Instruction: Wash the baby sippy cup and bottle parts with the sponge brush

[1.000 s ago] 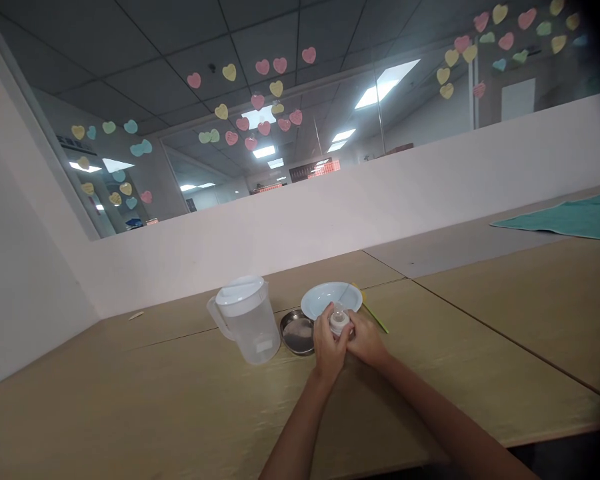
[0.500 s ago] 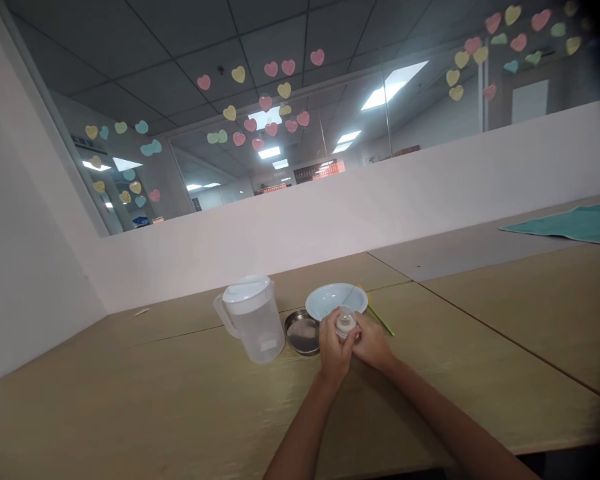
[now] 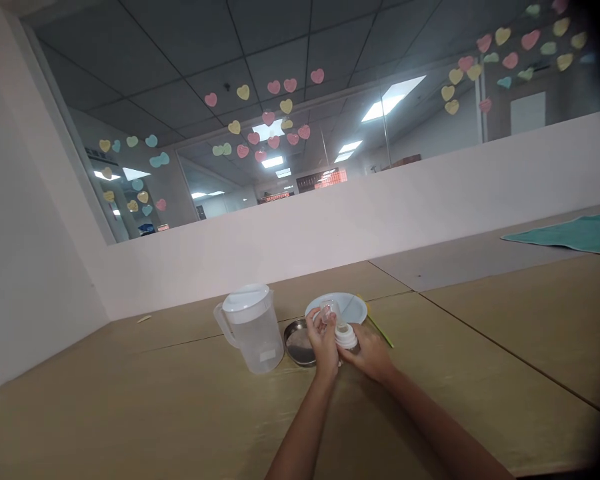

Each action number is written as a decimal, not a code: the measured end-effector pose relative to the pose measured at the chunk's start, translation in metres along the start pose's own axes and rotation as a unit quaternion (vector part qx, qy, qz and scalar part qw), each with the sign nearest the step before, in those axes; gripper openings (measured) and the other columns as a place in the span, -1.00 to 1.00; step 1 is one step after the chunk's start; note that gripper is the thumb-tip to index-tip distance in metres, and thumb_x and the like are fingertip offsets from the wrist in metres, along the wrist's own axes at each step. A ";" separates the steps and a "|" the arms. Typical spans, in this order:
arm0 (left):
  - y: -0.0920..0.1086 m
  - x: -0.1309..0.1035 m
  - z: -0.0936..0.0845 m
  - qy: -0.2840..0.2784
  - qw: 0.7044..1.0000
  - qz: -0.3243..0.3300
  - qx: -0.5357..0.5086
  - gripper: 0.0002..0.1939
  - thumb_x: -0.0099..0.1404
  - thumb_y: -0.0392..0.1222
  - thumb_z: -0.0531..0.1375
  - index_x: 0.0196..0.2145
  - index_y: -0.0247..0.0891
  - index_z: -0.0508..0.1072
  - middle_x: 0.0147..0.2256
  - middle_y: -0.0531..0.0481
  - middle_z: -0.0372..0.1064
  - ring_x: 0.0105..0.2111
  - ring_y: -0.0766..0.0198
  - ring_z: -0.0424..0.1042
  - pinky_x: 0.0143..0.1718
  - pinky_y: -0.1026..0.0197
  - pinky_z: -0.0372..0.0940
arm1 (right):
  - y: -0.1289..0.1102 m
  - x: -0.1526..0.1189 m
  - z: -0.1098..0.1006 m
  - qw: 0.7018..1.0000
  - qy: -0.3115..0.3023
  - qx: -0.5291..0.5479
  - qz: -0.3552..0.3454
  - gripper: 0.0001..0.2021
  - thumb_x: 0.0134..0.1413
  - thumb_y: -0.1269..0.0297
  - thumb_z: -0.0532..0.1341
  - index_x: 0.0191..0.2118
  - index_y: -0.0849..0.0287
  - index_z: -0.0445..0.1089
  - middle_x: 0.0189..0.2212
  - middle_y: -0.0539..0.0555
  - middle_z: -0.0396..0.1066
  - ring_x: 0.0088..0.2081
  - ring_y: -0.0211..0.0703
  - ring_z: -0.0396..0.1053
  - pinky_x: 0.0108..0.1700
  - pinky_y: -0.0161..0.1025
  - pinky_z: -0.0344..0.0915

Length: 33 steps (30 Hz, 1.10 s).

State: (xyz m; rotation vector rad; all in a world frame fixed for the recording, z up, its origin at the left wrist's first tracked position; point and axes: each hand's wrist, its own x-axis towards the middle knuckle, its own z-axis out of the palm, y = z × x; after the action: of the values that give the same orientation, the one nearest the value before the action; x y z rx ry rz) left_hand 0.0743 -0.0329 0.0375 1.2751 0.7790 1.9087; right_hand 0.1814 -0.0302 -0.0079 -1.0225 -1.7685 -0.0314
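Note:
My left hand (image 3: 323,347) is closed around a small clear dome cap (image 3: 330,309), tilted over the front of the white bowl (image 3: 354,308). Just right of it, my right hand (image 3: 373,355) grips a baby bottle (image 3: 345,336), seen from above with its white ringed collar and a pale teat on top. The bottle's body is mostly hidden by the hands. Behind my left wrist sits a round metal dish (image 3: 297,345), partly covered by that hand.
A lidded clear plastic pitcher (image 3: 258,337) stands left of the dish, handle to the left. A thin green stick (image 3: 381,331) lies right of the bowl. At the far right is a teal cloth (image 3: 575,233). A low wall with a window borders the table (image 3: 180,407).
The clear cap has come off the bottle's top and moved left in my left hand. The white collar now shows in my right hand. The camera view has tipped slightly upward.

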 end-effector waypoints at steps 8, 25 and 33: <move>0.002 0.000 0.007 -0.011 1.000 0.027 0.010 -0.52 0.12 0.03 0.25 -0.10 -0.24 0.21 -0.11 -0.20 0.41 -0.09 0.17 0.42 -0.07 0.15 0.29 | 0.001 0.000 -0.003 1.000 -0.004 0.002 0.014 -0.66 0.01 0.08 0.15 -0.15 0.19 0.31 -0.25 0.15 0.45 -0.20 -0.01 0.41 -0.19 -0.15 0.30; -0.017 0.024 -0.044 -0.180 0.901 0.162 0.361 -0.67 0.18 -0.33 0.11 -0.08 -0.17 0.38 0.01 -0.09 0.29 0.07 0.14 0.23 0.12 -0.01 0.11 | 0.002 0.000 -0.010 0.996 -0.022 0.006 0.082 -0.64 0.01 -0.06 0.13 -0.23 0.14 0.30 -0.31 0.11 0.44 -0.27 -0.05 0.39 -0.25 -0.21 0.25; -0.025 0.029 -0.047 -0.228 0.887 0.154 0.371 -0.60 0.21 -0.35 0.04 0.01 -0.14 0.35 0.14 -0.07 0.19 0.16 0.17 0.14 0.18 -0.03 0.05 | 0.005 -0.001 -0.008 0.997 -0.008 -0.007 0.074 -0.65 0.01 -0.04 0.13 -0.23 0.14 0.31 -0.30 0.09 0.43 -0.26 -0.08 0.39 -0.28 -0.24 0.25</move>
State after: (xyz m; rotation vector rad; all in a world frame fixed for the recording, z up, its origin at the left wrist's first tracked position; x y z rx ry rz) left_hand 0.0278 0.0007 0.0171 2.3326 1.1457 1.4442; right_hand 0.1912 -0.0315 -0.0070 -1.1636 -1.7055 0.0580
